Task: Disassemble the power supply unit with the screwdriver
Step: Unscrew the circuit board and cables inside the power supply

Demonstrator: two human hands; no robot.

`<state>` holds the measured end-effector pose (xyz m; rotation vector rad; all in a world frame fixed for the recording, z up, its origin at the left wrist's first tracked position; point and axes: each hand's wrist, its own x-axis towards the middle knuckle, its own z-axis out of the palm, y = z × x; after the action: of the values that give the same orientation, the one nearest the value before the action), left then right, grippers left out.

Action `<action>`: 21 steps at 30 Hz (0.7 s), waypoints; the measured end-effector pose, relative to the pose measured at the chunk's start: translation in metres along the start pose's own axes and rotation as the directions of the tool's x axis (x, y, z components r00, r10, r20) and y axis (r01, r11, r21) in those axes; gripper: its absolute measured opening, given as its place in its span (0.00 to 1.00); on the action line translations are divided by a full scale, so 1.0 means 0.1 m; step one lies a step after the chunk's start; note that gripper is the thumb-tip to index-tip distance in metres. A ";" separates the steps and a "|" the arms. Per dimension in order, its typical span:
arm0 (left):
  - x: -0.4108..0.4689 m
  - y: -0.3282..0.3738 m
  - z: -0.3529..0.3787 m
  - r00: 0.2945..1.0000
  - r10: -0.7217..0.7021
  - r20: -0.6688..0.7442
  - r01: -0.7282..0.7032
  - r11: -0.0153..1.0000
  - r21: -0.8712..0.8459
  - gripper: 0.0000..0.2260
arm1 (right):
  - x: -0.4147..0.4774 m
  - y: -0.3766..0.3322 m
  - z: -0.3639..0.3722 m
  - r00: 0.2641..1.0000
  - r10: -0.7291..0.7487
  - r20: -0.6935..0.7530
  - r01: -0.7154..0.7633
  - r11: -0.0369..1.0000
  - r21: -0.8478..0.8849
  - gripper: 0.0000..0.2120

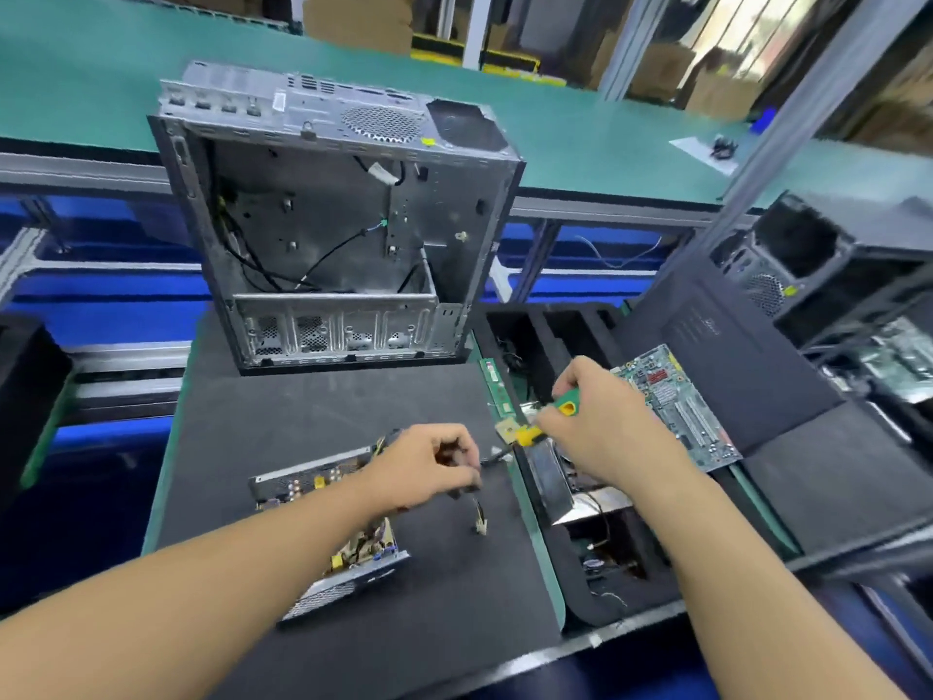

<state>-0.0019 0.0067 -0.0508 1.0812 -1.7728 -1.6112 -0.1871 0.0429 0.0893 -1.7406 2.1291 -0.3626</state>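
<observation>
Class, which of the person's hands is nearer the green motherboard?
Right. The right hand is close beside the motherboard; the left hand is farther off, by the power supply unit.

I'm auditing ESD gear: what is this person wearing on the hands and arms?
Nothing shows. The left hand and right hand are ungloved, and both forearms are bare to the frame's edge: no sleeves, watch or wrist strap visible.
</observation>
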 end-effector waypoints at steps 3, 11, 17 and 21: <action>0.16 0.06 0.42 0.995 -0.056 0.081 0.062 0.995 -0.074 0.06 | -0.05 0.33 -0.20 0.998 0.045 -0.045 -0.045 0.999 0.008 0.09; 0.46 0.03 1.54 0.887 -0.448 0.111 0.460 0.839 -0.292 0.05 | -0.25 1.20 -0.52 0.985 0.141 -0.096 -0.138 0.990 0.044 0.07; 0.63 -0.12 2.12 0.721 -0.692 -0.037 0.618 0.666 -0.417 0.04 | -0.38 1.65 -0.76 0.979 0.168 -0.118 -0.158 0.983 0.093 0.11; 0.75 -0.18 2.31 0.664 -0.742 -0.095 0.616 0.614 -0.493 0.06 | -0.39 1.93 -0.85 0.983 0.169 -0.076 -0.161 0.982 0.094 0.11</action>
<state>-0.2248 0.0779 -0.1174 1.7945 -0.7391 -1.9928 -0.3874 0.1182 0.0893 -1.5132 2.2618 -0.4821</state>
